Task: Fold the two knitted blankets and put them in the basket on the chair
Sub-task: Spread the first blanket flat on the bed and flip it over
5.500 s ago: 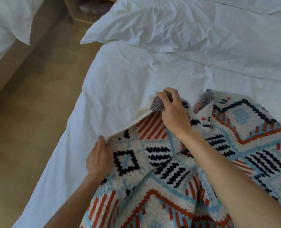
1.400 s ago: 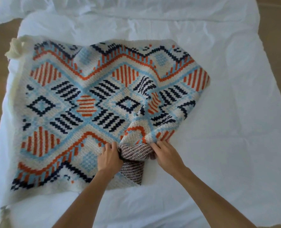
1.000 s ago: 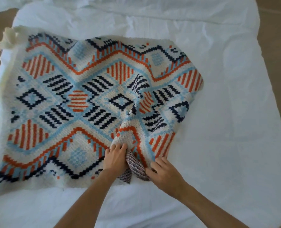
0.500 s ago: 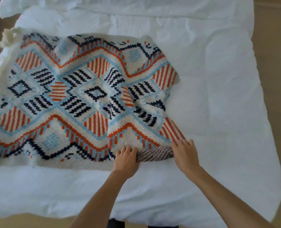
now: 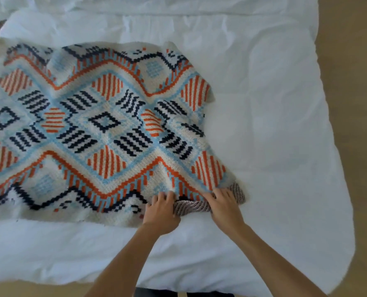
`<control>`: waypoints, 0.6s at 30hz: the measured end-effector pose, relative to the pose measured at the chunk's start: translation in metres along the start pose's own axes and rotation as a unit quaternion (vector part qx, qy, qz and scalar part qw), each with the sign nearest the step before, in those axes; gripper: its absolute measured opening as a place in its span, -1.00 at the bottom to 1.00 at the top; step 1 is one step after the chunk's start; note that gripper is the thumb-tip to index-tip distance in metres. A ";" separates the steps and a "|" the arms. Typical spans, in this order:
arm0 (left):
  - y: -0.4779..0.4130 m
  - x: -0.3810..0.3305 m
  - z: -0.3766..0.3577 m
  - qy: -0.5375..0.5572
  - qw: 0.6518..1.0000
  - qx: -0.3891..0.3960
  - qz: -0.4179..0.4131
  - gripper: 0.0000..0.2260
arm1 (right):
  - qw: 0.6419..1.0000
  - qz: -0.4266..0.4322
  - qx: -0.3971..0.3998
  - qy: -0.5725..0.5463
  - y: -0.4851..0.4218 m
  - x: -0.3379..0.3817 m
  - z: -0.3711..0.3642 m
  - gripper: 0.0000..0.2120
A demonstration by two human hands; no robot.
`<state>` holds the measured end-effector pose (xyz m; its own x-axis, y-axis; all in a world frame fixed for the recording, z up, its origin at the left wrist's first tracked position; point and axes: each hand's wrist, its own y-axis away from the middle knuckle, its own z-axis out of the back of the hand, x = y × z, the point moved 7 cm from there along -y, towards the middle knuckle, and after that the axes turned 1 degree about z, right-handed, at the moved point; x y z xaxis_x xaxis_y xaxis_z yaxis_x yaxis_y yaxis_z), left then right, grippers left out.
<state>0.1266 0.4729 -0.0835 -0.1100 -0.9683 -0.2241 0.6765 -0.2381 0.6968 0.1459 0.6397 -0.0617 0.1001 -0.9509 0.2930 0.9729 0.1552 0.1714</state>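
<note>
1. The left hand (image 5: 160, 213) had its fingers curled into the near edge of the knitted blanket (image 5: 96, 129) and held it; the right hand (image 5: 225, 207), just beside it, had bent fingers on the blanket's near right corner and held that too; between the two hands a strip of the ribbed grey-brown underside (image 5: 191, 207) was rolled up into view, and a bit more of it showed past the right hand.
2. The blanket lay pattern-up on the white bed sheet (image 5: 274, 146), ahead and to the left of the hands; its long axis ran left to right across the bed, and its left part ran out of view; the right hand was nearer the corner proper, the left sat further in along the near edge; so any fold would probably start from this corner and travel away or leftward over the spread cloth.
3. Against the earlier frames, the near right corner had been bunched up toward the middle with both hands close together; now it was drawn out toward the near right, the hands stood further apart, and the right side lay flatter, though ripples remained.
4. No fold looked made yet; the second blanket, basket and chair were not in view.
</note>
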 end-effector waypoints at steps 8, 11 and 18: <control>-0.014 -0.023 0.039 0.067 0.991 -0.104 -0.047 -0.70 | 0.997 0.039 0.064 -0.019 -0.026 0.018 0.003 -0.56; -0.015 0.026 0.046 0.094 0.986 -0.131 0.034 -0.70 | 0.995 0.014 0.100 0.023 -0.030 -0.004 0.000 -0.54; 0.003 0.128 0.040 0.137 0.955 -0.122 0.231 -0.66 | 0.992 0.096 0.059 0.054 -0.065 0.045 -0.004 -0.71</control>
<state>0.0852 0.3451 -0.0831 0.4136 -0.9019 -0.1246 0.7603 0.2668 0.5923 0.0879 0.5861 -0.0639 0.3090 -0.9229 0.2299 0.9033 0.3604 0.2328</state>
